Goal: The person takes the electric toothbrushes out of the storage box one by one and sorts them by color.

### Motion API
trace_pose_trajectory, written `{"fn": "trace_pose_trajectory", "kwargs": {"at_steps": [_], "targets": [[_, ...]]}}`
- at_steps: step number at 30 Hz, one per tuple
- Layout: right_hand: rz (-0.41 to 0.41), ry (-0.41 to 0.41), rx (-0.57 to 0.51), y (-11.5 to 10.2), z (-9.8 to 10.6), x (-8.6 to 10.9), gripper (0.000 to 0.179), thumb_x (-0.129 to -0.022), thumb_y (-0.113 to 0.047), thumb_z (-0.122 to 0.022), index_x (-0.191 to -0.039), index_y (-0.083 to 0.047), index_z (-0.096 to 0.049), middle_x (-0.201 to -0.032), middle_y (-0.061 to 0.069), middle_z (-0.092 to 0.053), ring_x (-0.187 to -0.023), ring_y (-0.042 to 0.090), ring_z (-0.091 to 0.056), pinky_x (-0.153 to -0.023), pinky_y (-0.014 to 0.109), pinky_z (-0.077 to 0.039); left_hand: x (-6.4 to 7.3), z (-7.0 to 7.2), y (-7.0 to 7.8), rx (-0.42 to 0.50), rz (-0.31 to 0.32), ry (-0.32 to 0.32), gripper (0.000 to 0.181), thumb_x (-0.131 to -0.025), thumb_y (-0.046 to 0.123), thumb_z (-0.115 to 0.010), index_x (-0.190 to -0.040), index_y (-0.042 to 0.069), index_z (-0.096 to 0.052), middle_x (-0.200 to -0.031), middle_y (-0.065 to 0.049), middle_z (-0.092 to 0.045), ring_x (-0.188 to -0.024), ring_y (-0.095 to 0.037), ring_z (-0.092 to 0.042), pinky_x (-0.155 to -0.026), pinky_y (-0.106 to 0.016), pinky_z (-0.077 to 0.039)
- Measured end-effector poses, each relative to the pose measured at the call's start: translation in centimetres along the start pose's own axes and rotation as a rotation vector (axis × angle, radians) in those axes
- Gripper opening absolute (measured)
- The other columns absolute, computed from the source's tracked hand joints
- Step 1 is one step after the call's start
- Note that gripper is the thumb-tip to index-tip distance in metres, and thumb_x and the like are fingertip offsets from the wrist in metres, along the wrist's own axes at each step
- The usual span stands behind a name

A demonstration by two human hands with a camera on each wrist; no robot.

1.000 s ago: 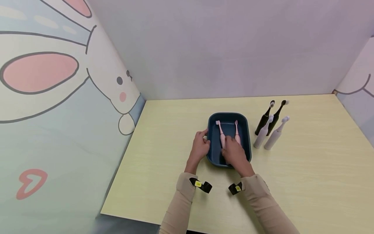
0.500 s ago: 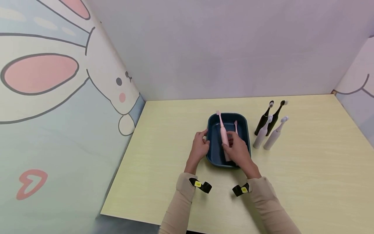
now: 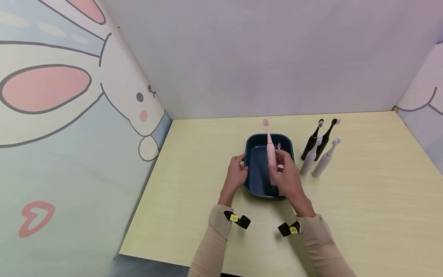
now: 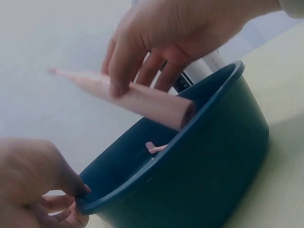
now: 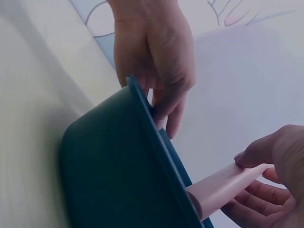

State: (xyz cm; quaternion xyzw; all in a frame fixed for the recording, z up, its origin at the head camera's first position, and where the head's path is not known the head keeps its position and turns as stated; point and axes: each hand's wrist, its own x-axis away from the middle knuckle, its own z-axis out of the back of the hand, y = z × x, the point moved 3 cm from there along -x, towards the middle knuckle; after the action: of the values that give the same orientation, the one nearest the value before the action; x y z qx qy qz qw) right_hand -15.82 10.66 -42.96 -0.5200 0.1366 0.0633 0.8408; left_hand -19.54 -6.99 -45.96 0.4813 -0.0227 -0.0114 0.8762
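My right hand point(image 3: 288, 177) grips a pink electric toothbrush point(image 3: 271, 154) by its handle, head up and tilted away from me, above the dark blue plastic basin point(image 3: 256, 173). In the left wrist view the handle's lower end point(image 4: 178, 111) hangs near the basin's rim. At the basin's left side my left hand point(image 3: 237, 172) pinches the rim between thumb and fingers. A second pink toothbrush point(image 4: 156, 148) lies inside the basin, largely hidden behind my right hand and the wall.
Right of the basin, two black electric toothbrushes point(image 3: 310, 144) stand upright behind two pale purple ones point(image 3: 309, 162). All are on the light wooden table point(image 3: 194, 161). A grey-white wall point(image 3: 277, 69) rises behind it, and a rabbit-painted wall point(image 3: 117, 96) flanks the left.
My right hand has taken hold of one pink toothbrush lying in the basin, raised it and shifted it slightly right. My left hand stays at the rim.
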Motion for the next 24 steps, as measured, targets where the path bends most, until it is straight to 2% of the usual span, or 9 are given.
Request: {"fn": "trace_pose_trajectory", "kwargs": {"at_steps": [5, 11, 15, 18, 21, 24], "targets": [[0.025, 0.069, -0.035, -0.5, 0.9, 0.4, 0.051, -0.088, -0.007, -0.065, -0.135, -0.002, -0.044, -0.118, 0.019, -0.058, -0.098, 0.029, -0.060, -0.079, 0.050, -0.054, 0.0, -0.1, -0.2, 0.004, 0.003, -0.001, 0.050, -0.092, 0.001, -0.055, -0.141, 0.006, -0.046, -0.124, -0.012, -0.050, -0.076, -0.012, -0.048, -0.069, -0.023, -0.042], [0.062, 0.132, -0.021, -0.9, 1.9, 1.1, 0.051, -0.088, -0.010, -0.067, -0.134, -0.004, -0.045, -0.119, 0.017, -0.058, -0.105, 0.028, -0.060, -0.083, 0.048, -0.052, 0.0, -0.1, -0.3, 0.005, 0.010, -0.002, 0.051, -0.092, 0.002, -0.055, -0.142, 0.007, -0.046, -0.124, -0.011, -0.050, -0.076, -0.012, -0.048, -0.068, -0.023, -0.042], [0.093, 0.182, -0.013, -1.1, 2.5, 1.6, 0.051, -0.087, -0.010, -0.067, -0.134, -0.005, -0.047, -0.117, 0.014, -0.060, -0.102, 0.023, -0.060, -0.083, 0.025, -0.053, 0.0, -0.1, -0.3, 0.000, 0.012, -0.003, 0.051, -0.092, 0.001, -0.055, -0.142, 0.008, -0.046, -0.124, -0.011, -0.050, -0.076, -0.012, -0.048, -0.068, -0.023, -0.042], [0.122, 0.223, -0.017, -1.0, 3.0, 1.9, 0.051, -0.086, -0.007, -0.068, -0.133, -0.005, -0.049, -0.115, 0.014, -0.061, -0.099, 0.021, -0.061, -0.082, 0.008, -0.046, 0.1, -0.1, -0.2, 0.001, 0.011, -0.005, 0.051, -0.092, 0.001, -0.055, -0.142, 0.007, -0.046, -0.124, -0.011, -0.050, -0.075, -0.012, -0.047, -0.068, -0.023, -0.042], [0.172, 0.267, -0.014, -0.9, 3.6, 2.3, 0.052, -0.083, -0.002, -0.069, -0.132, -0.001, -0.050, -0.114, 0.016, -0.061, -0.098, 0.018, -0.061, -0.081, 0.005, -0.044, 0.1, -0.1, -0.1, -0.003, 0.013, -0.005, 0.051, -0.092, 0.001, -0.054, -0.142, 0.007, -0.046, -0.124, -0.011, -0.050, -0.075, -0.012, -0.047, -0.068, -0.023, -0.041], [0.207, 0.314, -0.011, -0.8, 4.3, 2.8, 0.054, -0.080, 0.003, -0.071, -0.130, 0.002, -0.050, -0.112, 0.019, -0.061, -0.098, 0.008, -0.059, -0.081, 0.005, -0.044, 0.1, -0.1, -0.1, -0.004, 0.014, -0.004, 0.051, -0.092, 0.001, -0.054, -0.142, 0.008, -0.046, -0.124, -0.011, -0.050, -0.075, -0.012, -0.047, -0.067, -0.023, -0.041]]}}
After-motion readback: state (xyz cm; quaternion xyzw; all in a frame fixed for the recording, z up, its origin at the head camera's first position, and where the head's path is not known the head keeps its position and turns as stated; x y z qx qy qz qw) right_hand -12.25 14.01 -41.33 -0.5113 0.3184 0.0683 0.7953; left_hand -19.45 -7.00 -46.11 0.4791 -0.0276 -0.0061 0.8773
